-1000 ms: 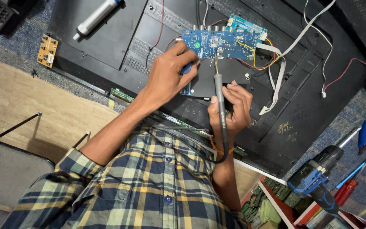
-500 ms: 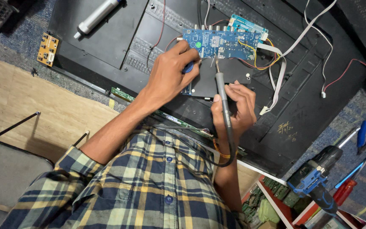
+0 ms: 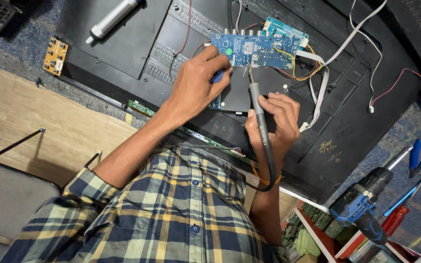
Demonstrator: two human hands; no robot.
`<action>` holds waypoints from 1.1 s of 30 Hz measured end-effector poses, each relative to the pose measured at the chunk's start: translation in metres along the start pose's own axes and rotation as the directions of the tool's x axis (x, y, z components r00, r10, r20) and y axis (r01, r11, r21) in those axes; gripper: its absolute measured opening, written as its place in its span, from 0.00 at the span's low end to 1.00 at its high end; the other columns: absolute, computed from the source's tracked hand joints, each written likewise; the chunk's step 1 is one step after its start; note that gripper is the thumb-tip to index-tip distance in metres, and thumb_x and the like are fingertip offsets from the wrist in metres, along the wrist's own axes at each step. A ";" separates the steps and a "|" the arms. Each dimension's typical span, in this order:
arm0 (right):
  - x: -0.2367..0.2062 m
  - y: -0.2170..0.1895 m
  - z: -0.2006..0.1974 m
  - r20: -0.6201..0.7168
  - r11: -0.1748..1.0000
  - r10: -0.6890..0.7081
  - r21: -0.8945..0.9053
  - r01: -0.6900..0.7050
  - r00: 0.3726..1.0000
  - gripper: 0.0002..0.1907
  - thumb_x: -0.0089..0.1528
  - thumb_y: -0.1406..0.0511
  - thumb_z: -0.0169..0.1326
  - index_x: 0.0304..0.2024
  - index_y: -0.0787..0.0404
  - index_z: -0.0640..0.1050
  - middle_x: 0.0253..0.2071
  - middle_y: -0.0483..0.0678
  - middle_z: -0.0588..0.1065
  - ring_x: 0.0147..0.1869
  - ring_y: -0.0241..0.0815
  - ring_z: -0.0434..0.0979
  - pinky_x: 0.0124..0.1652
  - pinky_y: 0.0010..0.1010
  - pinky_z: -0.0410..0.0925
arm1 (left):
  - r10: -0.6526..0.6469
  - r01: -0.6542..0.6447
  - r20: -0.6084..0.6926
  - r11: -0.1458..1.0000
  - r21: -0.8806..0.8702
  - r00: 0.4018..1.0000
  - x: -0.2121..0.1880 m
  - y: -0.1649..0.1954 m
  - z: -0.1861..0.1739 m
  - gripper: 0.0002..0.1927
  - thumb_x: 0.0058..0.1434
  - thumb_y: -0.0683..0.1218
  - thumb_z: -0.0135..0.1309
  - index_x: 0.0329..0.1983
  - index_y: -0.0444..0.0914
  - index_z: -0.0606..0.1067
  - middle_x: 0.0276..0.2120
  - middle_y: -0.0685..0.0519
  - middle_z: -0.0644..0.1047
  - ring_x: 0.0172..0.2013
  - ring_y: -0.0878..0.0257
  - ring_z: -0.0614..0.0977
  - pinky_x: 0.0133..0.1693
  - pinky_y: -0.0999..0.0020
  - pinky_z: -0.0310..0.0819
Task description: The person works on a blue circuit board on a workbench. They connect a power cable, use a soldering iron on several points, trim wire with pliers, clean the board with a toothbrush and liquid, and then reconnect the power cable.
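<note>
Blue circuit board (image 3: 259, 48): rectangular, lying flat on the black back panel (image 3: 347, 112) of a flat screen, far of centre. A row of round connectors lines its far edge. Red, yellow and white wires leave its right end. Its left near corner is touched by fingertips.

Soldering iron (image 3: 258, 102): slim, grey and black, held at mid-shaft, tilted. Its tip meets the near edge of the board. Its black cord loops toward the near side.

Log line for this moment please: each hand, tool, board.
left hand: pinches blue circuit board edge | right hand: pen grip on soldering iron | tip: at board's lower edge | base: black panel
</note>
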State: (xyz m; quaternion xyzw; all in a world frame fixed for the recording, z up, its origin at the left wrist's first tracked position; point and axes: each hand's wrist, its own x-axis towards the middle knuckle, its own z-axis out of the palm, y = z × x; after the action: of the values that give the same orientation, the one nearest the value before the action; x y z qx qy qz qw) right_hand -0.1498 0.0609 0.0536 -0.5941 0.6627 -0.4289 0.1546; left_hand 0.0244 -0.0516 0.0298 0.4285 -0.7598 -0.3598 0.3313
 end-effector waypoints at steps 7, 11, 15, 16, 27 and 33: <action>0.000 -0.001 0.001 -0.032 0.998 0.058 0.010 -0.057 0.998 0.13 0.57 0.73 0.64 0.45 0.68 0.81 0.45 0.56 0.80 0.57 0.52 0.80 0.60 0.42 0.73 | -0.015 0.015 0.009 1.000 0.009 1.000 0.001 0.001 -0.001 0.06 0.63 0.41 0.60 0.40 0.34 0.77 0.35 0.45 0.72 0.34 0.47 0.79 0.35 0.55 0.71; -0.005 -0.001 0.005 -0.084 0.997 0.072 0.035 -0.069 0.994 0.11 0.60 0.72 0.63 0.44 0.70 0.81 0.46 0.58 0.79 0.56 0.51 0.81 0.64 0.44 0.73 | -0.023 0.023 0.010 1.000 0.004 1.000 0.001 0.003 -0.001 0.06 0.63 0.41 0.60 0.41 0.35 0.77 0.36 0.46 0.73 0.33 0.48 0.79 0.35 0.56 0.72; -0.006 0.000 0.010 -0.124 0.996 0.084 0.042 -0.079 0.989 0.09 0.60 0.72 0.62 0.42 0.71 0.81 0.45 0.58 0.80 0.54 0.51 0.82 0.63 0.45 0.74 | -0.008 0.008 -0.004 1.000 0.009 1.000 0.000 0.002 -0.002 0.06 0.63 0.40 0.60 0.41 0.35 0.77 0.36 0.46 0.73 0.34 0.47 0.79 0.35 0.55 0.72; -0.006 0.001 0.011 -0.125 0.996 0.083 0.040 -0.079 0.989 0.09 0.60 0.72 0.62 0.42 0.71 0.81 0.44 0.58 0.80 0.54 0.51 0.82 0.63 0.45 0.74 | 0.005 -0.005 -0.010 1.000 0.016 1.000 0.000 0.002 -0.002 0.06 0.63 0.40 0.60 0.41 0.35 0.77 0.37 0.46 0.73 0.34 0.47 0.79 0.36 0.55 0.72; -0.001 -0.005 0.011 -0.098 0.999 0.043 -0.001 -0.044 0.994 0.08 0.60 0.72 0.63 0.42 0.71 0.81 0.42 0.58 0.79 0.54 0.51 0.80 0.61 0.43 0.75 | -0.009 0.009 0.013 1.000 0.026 1.000 0.003 0.001 -0.001 0.07 0.63 0.41 0.60 0.42 0.35 0.77 0.37 0.46 0.73 0.32 0.47 0.79 0.33 0.55 0.72; 0.001 -0.004 0.010 -0.066 0.997 -0.033 -0.067 0.029 0.997 0.08 0.58 0.73 0.64 0.40 0.71 0.81 0.41 0.56 0.80 0.54 0.51 0.80 0.61 0.43 0.75 | 0.012 -0.011 -0.009 1.000 0.017 1.000 0.001 0.000 -0.002 0.07 0.63 0.41 0.60 0.42 0.35 0.76 0.37 0.46 0.73 0.34 0.45 0.79 0.35 0.54 0.72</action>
State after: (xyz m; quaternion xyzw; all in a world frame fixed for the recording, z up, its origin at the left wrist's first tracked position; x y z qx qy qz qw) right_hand -0.1403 0.0563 0.0514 -0.5944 0.6721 -0.4286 0.1059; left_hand 0.0257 -0.0536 0.0309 0.4286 -0.7636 -0.3495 0.3333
